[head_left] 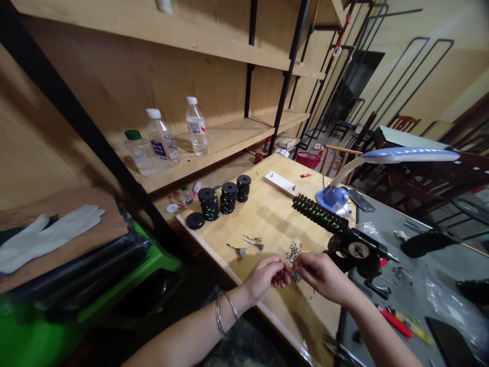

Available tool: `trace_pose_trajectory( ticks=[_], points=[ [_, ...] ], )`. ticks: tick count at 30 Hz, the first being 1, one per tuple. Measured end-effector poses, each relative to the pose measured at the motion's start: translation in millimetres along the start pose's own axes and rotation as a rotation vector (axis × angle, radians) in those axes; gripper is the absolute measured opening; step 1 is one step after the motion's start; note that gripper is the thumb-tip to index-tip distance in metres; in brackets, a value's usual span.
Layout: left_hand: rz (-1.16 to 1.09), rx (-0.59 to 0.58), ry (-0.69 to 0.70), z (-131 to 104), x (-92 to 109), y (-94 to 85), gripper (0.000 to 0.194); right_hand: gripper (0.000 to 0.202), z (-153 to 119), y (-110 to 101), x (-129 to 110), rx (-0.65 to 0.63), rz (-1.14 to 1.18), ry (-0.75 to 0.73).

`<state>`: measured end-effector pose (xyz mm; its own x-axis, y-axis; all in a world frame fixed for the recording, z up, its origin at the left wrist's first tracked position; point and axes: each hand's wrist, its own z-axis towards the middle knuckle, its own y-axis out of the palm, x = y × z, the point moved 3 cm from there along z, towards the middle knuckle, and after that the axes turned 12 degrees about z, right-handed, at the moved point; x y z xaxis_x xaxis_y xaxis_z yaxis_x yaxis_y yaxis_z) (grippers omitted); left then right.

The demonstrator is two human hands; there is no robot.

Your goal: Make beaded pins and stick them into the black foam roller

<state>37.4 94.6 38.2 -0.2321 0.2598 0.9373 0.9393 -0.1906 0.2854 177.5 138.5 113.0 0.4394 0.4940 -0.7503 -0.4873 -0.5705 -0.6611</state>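
Note:
Near the front of the wooden table, my left hand point(272, 272) has its fingers curled in a pinch, with bangles on the wrist. Close beside it on the right, my right hand point(316, 272) is also pinched; whatever the fingertips hold is too small to make out. Just beyond the hands lies a pile of small multicoloured beads point(294, 251). Small metallic pieces point(296, 276) show between the hands. To the left are thin bundles with frayed ends point(239, 250). A black coiled rod point(319, 214) extends from a dark device point(357, 248) right of the beads.
Black spools point(208, 204) stand in stacks at the table's left edge. A blue lamp point(333, 199) stands behind the device. Pliers point(338, 349) and red-handled tools point(395, 322) lie at right. Bottles point(196, 130) stand on the shelf; a white glove point(53, 234) lies left.

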Motion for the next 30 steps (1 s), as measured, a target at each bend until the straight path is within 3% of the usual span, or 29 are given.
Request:
trace_pose_trajectory(
  ticks=[4, 9, 18, 26, 30],
  points=[
    [0.01, 0.026, -0.016, -1.2, 1.1, -0.8, 0.017, 0.01, -0.8, -1.4, 0.8, 0.018, -0.013, 0.017],
    [0.037, 0.041, -0.019, -2.0, 4.8, 0.1, 0.015, 0.012, -1.8, -1.4, 3.3, 0.032, -0.023, 0.032],
    [0.213, 0.095, 0.176, 2.9, 4.4, 2.5, 0.009, 0.01, 1.1, 1.0, 5.6, 0.015, -0.05, 0.044],
    [0.203, 0.124, 0.175, 4.0, 4.0, 2.9, 0.011, 0.013, 4.8, 2.4, 8.6, 0.027, -0.164, 0.005],
    [0.102, 0.078, 0.067, 3.0, 1.7, 1.8, 0.017, 0.015, 4.1, 2.0, 8.4, 0.029, -0.134, -0.004]
  ],
)
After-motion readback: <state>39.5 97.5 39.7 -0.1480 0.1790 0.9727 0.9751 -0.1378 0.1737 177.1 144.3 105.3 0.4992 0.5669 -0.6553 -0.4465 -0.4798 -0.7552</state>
